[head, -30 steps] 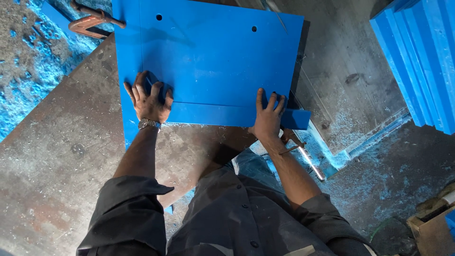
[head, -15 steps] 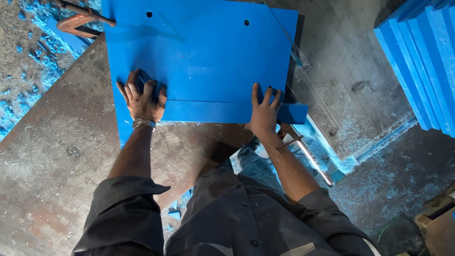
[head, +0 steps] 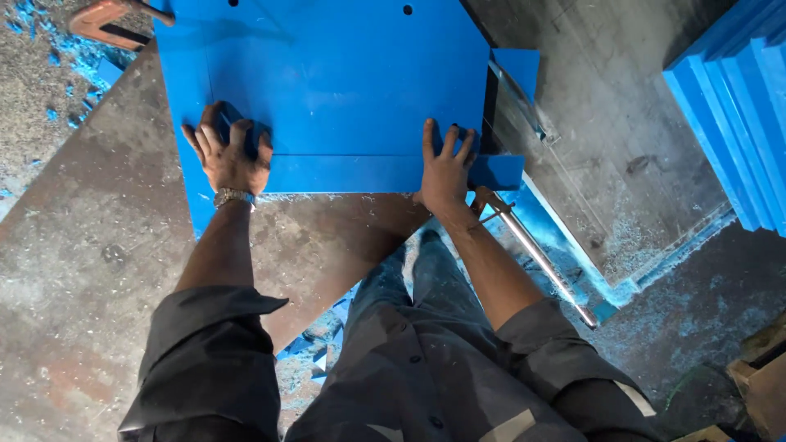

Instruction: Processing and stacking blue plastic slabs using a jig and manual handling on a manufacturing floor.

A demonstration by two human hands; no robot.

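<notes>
left hand (head: 229,160): flat, fingers spread, pressing the large flat blue plastic sheet (head: 327,82) near its front-left edge | right hand (head: 446,172): flat, fingers spread on the sheet's front-right edge | sheet: lies on the rusty brown metal worktop (head: 90,270) | right: stack of blue panels (head: 733,106), apparently leaning | metal rod (head: 540,262) beside right wrist

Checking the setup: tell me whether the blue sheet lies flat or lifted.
Flat: blue sheet rests on the metal table, both palms pressing it.
</notes>
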